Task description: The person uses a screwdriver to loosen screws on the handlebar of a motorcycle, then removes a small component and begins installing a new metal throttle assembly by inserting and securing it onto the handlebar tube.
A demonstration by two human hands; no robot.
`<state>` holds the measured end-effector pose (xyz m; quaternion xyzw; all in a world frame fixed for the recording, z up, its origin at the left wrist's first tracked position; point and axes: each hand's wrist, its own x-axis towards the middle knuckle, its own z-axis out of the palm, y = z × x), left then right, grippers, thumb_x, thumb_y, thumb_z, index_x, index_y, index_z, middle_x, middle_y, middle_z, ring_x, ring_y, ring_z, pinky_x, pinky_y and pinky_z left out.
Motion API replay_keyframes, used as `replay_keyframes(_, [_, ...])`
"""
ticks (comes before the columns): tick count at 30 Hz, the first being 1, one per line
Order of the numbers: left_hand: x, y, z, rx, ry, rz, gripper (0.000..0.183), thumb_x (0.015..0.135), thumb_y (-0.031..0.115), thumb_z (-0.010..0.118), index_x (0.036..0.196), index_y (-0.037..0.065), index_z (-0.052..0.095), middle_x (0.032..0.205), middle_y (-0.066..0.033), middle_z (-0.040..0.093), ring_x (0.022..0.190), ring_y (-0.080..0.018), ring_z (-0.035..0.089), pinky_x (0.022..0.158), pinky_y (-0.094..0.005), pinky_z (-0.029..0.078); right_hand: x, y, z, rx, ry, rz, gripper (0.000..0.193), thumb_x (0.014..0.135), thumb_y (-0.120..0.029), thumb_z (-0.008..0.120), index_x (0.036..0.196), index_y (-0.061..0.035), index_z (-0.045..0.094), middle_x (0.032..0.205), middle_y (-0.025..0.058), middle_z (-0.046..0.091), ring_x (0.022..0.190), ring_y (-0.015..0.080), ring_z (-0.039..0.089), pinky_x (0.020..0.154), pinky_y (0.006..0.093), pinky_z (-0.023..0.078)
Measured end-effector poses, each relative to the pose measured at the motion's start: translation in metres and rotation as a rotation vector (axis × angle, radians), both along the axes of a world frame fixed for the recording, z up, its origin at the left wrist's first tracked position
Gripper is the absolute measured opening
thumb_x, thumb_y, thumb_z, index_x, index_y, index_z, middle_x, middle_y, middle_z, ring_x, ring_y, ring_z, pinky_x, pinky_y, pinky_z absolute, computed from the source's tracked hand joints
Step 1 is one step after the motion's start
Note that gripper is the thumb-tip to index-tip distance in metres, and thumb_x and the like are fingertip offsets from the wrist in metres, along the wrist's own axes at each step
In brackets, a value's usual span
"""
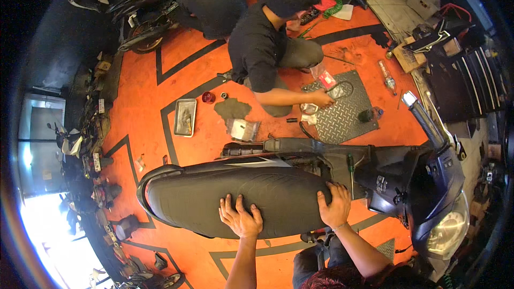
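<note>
A long black scooter seat [203, 195] lies on the scooter in front of me, its rounded rear at the left. My left hand [241, 218] rests flat on the near side of its middle, fingers spread. Against the seat's narrow front end is my right hand [335, 203], with its fingers apart and thumb towards the cover; part of its contact is hidden. Just past that hand, a green-handled screwdriver [350, 166] stands at the scooter's floorboard area. The dark front body and headlight [448, 230] are at the right.
Beyond the scooter a person in black [257, 48] crouches, one hand over a metal checker plate [348, 112]. A metal tray [185, 118], a red cup-shaped part [208, 97] and a plastic bag [243, 129] lie on the orange floor. Another person [211, 2] is farther back beside a motorcycle [144, 32].
</note>
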<state>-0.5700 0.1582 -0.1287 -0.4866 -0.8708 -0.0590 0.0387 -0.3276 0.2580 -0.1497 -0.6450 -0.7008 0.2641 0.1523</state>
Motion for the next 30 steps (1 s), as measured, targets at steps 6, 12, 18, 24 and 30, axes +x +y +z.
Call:
replay_keyframes(6, [0.001,0.000,-0.002,0.024,0.013,-0.017,0.049,0.086,0.031,0.054,0.128,0.006,0.049,0.141,-0.0195,0.038,0.137,-0.0416,0.028,0.113,-0.0579,0.019,0.004,0.000,0.001,0.077,0.015,0.005,0.038,0.083,-0.027,0.062,0.110,-0.0007,0.064,0.113,0.0178,0.064,0.114,0.0372,0.055,0.104,0.0522,0.035])
replay_keyframes(12, [0.003,0.001,0.001,0.002,-0.002,0.001,0.051,0.087,0.031,0.053,0.131,0.006,0.047,0.142,-0.0205,0.037,0.138,-0.0422,0.027,0.113,-0.0579,0.017,0.005,0.000,-0.001,0.187,0.020,0.057,0.036,0.081,-0.028,0.061,0.104,-0.0007,0.064,0.103,0.0192,0.062,0.107,0.0379,0.055,0.097,0.0511,0.038])
replay_keyframes(18, [0.007,0.003,0.007,-0.005,-0.004,0.023,0.050,0.085,0.029,0.056,0.129,0.007,0.048,0.142,-0.0201,0.037,0.138,-0.0416,0.026,0.114,-0.0573,0.017,0.007,-0.003,-0.001,0.161,-0.005,0.072,0.037,0.082,-0.031,0.059,0.103,-0.0008,0.063,0.103,0.0191,0.060,0.104,0.0377,0.052,0.097,0.0511,0.037])
replay_keyframes(24, [0.009,0.005,0.011,0.010,-0.023,0.045,0.047,0.085,0.028,0.056,0.127,0.006,0.050,0.142,-0.0205,0.038,0.138,-0.0418,0.027,0.114,-0.0571,0.018,0.006,-0.005,-0.002,0.119,-0.035,0.068,0.039,0.083,-0.034,0.058,0.105,-0.0022,0.061,0.105,0.0183,0.059,0.106,0.0372,0.051,0.099,0.0519,0.035])
replay_keyframes(30, [0.007,0.001,0.010,0.026,0.000,0.031,0.046,0.088,0.029,0.054,0.127,0.005,0.050,0.142,-0.0213,0.038,0.137,-0.0425,0.028,0.113,-0.0576,0.020,0.006,-0.006,-0.003,0.061,-0.085,0.076,0.039,0.083,-0.035,0.058,0.106,-0.0034,0.060,0.108,0.0177,0.057,0.108,0.0372,0.049,0.100,0.0521,0.034])
